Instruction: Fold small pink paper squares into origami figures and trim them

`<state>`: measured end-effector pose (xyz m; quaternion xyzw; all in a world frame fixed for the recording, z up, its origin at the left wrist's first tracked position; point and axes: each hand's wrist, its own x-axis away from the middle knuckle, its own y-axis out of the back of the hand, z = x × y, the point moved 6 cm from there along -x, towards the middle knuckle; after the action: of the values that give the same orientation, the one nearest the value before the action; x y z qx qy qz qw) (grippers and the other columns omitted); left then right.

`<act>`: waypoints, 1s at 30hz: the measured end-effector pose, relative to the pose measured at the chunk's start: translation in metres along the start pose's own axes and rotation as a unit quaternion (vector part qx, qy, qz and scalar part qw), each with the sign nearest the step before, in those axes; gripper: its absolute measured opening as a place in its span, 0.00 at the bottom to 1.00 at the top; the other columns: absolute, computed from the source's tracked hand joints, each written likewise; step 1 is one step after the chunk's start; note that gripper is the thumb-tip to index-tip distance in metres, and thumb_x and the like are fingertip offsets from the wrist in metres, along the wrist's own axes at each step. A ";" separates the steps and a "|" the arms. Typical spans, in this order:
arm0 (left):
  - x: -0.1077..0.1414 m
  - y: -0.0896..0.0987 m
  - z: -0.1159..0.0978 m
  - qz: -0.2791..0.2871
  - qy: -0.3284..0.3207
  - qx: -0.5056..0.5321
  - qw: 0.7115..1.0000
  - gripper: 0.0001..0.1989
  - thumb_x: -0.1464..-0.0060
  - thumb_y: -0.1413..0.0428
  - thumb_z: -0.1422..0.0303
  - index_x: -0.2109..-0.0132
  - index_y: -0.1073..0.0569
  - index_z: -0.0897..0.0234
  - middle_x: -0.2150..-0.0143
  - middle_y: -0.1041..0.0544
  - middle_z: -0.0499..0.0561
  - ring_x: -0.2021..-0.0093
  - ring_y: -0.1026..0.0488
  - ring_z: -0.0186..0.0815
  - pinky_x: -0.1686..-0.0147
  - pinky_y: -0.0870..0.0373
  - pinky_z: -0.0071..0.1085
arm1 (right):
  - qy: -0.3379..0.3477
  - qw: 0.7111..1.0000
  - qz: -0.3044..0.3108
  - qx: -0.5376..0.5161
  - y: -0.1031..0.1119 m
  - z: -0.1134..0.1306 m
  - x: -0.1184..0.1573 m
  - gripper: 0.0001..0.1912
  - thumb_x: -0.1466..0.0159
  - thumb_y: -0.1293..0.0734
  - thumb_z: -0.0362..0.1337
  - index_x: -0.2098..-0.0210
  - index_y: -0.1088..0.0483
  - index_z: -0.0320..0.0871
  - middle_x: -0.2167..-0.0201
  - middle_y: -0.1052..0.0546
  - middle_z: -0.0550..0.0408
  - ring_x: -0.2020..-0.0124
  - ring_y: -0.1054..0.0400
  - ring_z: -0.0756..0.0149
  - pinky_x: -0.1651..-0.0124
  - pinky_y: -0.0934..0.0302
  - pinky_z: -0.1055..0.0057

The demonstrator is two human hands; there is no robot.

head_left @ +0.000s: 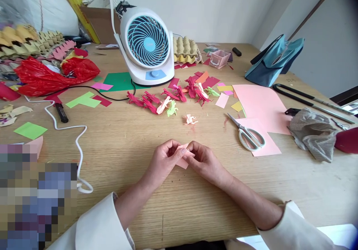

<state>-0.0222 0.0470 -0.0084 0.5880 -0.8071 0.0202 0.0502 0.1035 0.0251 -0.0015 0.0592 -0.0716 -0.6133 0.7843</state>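
A small pink paper [182, 163], partly folded, is held above the table between my two hands. My left hand [167, 158] pinches its left side with thumb and fingers. On the right side, my right hand [205, 162] grips it the same way. The fingers hide part of the folds. Just beyond the hands lies a pale pink folded paper figure [190, 119]. Behind it sits a row of folded figures in red, pink and green, among them a light green one [172, 108]. White-handled scissors [248, 136] rest on pink sheets to the right.
A white fan [149, 44] stands at the back of the wooden table [125, 160]. Large pink paper [261, 106], a blue bag [271, 65] and a clear plastic bag [313, 132] are on the right. A white cord [81, 153], black marker [61, 112] and red bag [50, 76] lie left.
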 end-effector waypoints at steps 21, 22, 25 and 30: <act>-0.007 0.013 -0.006 0.004 0.041 0.080 0.996 0.13 0.55 0.34 0.59 0.67 0.20 0.65 0.71 0.24 0.48 0.70 0.33 0.30 0.72 0.40 0.25 | -0.132 0.739 -0.278 0.600 0.203 -0.041 0.041 0.16 0.37 0.37 0.46 0.62 0.30 0.39 0.63 0.28 0.41 0.59 0.32 0.50 0.57 0.39 0.60; -0.007 0.013 -0.006 0.008 0.046 0.081 0.996 0.13 0.56 0.34 0.59 0.66 0.19 0.64 0.71 0.23 0.49 0.70 0.32 0.31 0.72 0.40 0.25 | -0.126 0.734 -0.275 0.608 0.202 -0.039 0.043 0.16 0.36 0.38 0.46 0.62 0.30 0.39 0.63 0.27 0.40 0.58 0.32 0.49 0.57 0.40 0.59; -0.007 0.013 -0.004 0.025 0.057 0.076 0.995 0.14 0.57 0.33 0.59 0.65 0.18 0.64 0.69 0.20 0.51 0.70 0.30 0.32 0.73 0.38 0.26 | -0.109 0.749 -0.288 0.587 0.192 -0.025 0.056 0.15 0.36 0.39 0.46 0.61 0.31 0.39 0.62 0.26 0.40 0.60 0.32 0.50 0.59 0.40 0.59; -0.006 0.012 -0.006 0.045 0.057 0.081 0.994 0.14 0.56 0.33 0.59 0.64 0.18 0.64 0.66 0.18 0.53 0.67 0.27 0.35 0.70 0.34 0.27 | -0.090 0.944 -0.127 0.290 0.128 -0.011 0.062 0.16 0.35 0.38 0.49 0.58 0.31 0.43 0.69 0.27 0.52 0.70 0.34 0.62 0.67 0.41 0.67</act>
<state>-0.0317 0.0573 -0.0030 0.5510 -0.8243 0.1212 0.0474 0.2418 -0.0042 0.0132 0.2376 -0.3088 -0.6635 0.6387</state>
